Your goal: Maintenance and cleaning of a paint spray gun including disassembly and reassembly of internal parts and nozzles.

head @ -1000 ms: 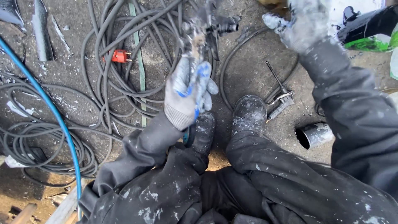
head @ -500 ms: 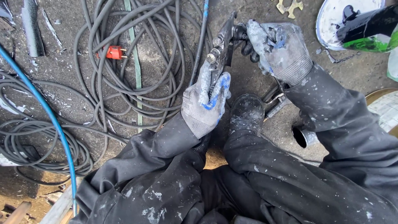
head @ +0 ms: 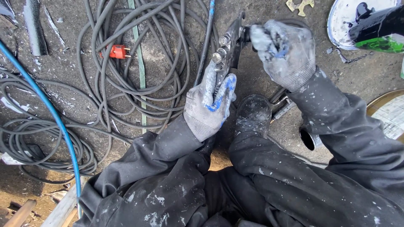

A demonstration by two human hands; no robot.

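Seen from above, the gloved right hand (head: 286, 52) had swung in from the far side and clamped onto the top of the metal tool (head: 227, 50), joining the left hand (head: 209, 103) clamped lower, just above the boot (head: 252, 114).

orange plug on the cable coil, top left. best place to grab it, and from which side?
Take the orange plug by its boxy body, pinching across its two long sides from straight above. It lies flat on the ground with its pins pointing right, so avoid that end. The grey cables around it leave the top free. Both hands are busy on the metal tool.
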